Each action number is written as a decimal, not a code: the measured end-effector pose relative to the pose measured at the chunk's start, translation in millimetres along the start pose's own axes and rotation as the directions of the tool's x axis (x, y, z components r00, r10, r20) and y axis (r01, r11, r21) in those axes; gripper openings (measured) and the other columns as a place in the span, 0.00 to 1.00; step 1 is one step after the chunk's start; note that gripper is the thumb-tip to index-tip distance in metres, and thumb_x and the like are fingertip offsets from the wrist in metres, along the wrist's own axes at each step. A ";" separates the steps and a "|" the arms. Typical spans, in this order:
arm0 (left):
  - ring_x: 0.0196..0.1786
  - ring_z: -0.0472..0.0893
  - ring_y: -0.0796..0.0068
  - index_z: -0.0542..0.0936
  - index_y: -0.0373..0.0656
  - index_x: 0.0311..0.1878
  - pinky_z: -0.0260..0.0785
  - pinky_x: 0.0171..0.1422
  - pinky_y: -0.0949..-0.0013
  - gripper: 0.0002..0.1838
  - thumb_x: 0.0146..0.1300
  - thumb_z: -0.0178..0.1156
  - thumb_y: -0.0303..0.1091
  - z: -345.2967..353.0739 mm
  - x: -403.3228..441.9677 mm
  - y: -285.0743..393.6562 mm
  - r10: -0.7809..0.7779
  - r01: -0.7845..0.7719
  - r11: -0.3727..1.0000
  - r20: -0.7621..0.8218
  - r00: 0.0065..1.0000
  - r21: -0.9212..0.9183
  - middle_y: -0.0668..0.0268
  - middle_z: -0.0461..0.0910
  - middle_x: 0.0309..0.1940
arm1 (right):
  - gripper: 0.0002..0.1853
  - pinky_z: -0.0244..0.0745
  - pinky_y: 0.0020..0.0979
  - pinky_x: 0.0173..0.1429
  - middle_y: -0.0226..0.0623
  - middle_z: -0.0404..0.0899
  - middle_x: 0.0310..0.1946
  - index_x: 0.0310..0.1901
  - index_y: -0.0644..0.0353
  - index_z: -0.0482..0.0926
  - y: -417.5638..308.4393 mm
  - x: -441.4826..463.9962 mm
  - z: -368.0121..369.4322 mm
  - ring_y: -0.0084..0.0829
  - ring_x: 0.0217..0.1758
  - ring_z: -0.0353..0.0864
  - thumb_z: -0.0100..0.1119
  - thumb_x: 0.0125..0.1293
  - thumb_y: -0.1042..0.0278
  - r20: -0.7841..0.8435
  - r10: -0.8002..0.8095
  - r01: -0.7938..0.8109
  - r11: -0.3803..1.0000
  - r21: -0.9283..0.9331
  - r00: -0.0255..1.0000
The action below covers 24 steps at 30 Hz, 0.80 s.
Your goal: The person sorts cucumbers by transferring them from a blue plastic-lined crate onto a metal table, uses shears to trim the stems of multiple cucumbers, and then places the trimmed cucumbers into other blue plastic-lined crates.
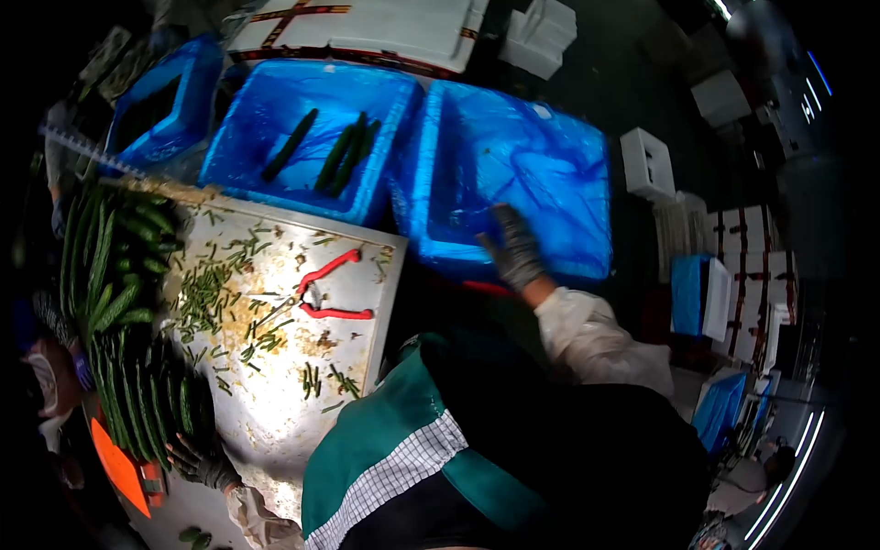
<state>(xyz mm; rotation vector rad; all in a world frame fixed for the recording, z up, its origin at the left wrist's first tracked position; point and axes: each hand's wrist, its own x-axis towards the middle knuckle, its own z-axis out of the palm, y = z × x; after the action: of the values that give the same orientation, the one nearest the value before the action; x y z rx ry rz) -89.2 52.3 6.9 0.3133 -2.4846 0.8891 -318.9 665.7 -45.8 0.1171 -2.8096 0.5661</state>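
My left hand (pixel 203 463), in a dark grey glove, rests at the near ends of a row of dark green cucumbers (pixel 137 390) on the left of the metal table. Its fingers are spread and hold nothing that I can see. My right hand (pixel 516 246), also gloved, reaches over the near rim of the right blue-lined box (pixel 559 183), fingers apart and nothing in them. Several cucumbers (pixel 337 158) lie in the neighbouring blue-lined box (pixel 247 119). Red-handled cutters (pixel 332 310) lie open on the metal table (pixel 266 431) among cut green stem bits (pixel 206 298).
More cucumbers (pixel 101 247) are heaped at the table's far left. An orange sheet (pixel 119 467) lies by the left edge. A third blue-lined box (pixel 183 87) stands at the far left, white foam boxes (pixel 647 163) at right. Other people (pixel 55 376) are nearby.
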 end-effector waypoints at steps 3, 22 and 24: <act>0.65 0.58 0.56 0.56 0.53 0.66 0.54 0.63 0.53 0.41 0.52 0.56 0.60 -1.9 -3.6 5.9 -0.084 0.056 0.984 0.157 0.984 0.172 0.61 0.53 0.66 | 0.31 0.67 0.38 0.55 0.46 0.72 0.49 0.50 0.61 0.70 90.0 -17.9 -46.7 0.44 0.51 0.71 0.64 0.47 0.51 0.177 0.371 -0.348 0.926 -0.149 0.912; 0.68 0.49 0.52 0.55 0.39 0.64 0.42 0.68 0.50 0.44 0.51 0.56 0.58 -142.9 244.1 457.6 0.543 -0.202 0.697 0.322 0.775 -0.688 0.53 0.59 0.62 | 0.14 0.68 0.37 0.47 0.39 0.77 0.32 0.34 0.53 0.80 158.8 -30.2 -113.1 0.39 0.41 0.75 0.56 0.55 0.53 0.831 0.049 -0.033 0.999 -0.036 0.554; 0.68 0.51 0.52 0.61 0.39 0.61 0.42 0.68 0.48 0.41 0.53 0.50 0.62 -132.8 249.3 477.6 0.542 -0.228 0.739 0.358 0.761 -0.634 0.54 0.62 0.61 | 0.10 0.68 0.37 0.44 0.37 0.76 0.29 0.29 0.53 0.79 171.5 -49.2 -100.0 0.39 0.38 0.75 0.60 0.51 0.57 0.740 0.026 -0.045 0.999 0.007 0.672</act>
<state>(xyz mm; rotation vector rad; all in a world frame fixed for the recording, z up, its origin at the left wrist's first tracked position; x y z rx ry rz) -429.1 489.3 -31.9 -0.2469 -3.2657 0.1569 -269.5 863.8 -34.0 0.3794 -3.6103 0.6788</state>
